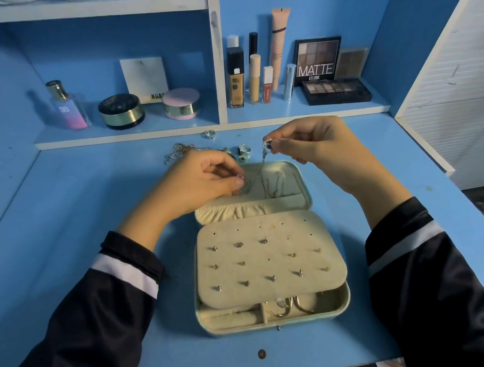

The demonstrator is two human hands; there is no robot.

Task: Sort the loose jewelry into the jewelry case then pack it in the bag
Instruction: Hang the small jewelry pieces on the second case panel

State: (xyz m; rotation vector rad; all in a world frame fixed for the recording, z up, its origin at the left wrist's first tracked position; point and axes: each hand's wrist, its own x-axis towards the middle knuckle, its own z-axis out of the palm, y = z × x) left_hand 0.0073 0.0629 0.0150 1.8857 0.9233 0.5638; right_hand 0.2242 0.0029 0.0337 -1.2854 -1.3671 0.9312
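Note:
An open cream jewelry case (338, 300) lies on the blue desk, its lid (295, 172) folded away from me. A padded panel (267, 260) studded with several earrings covers the base. Over the lid, my left hand (203, 179) pinches one end of a thin silver chain necklace (259, 170). My right hand (312, 142) pinches the other end, higher up, so the chain hangs between them. Other chains lie inside the lid. Behind my hands sit loose rings (238, 152), one more ring (209, 134) and a tangle of chains (175, 152). No bag is in view.
Hoop earrings (286, 306) lie in the case's front compartment. A small brown knob (261, 354) sits near the desk's front edge. On the back shelf stand a perfume bottle (66, 107), powder jars (121, 111), makeup tubes (255, 74) and eyeshadow palettes (335, 91).

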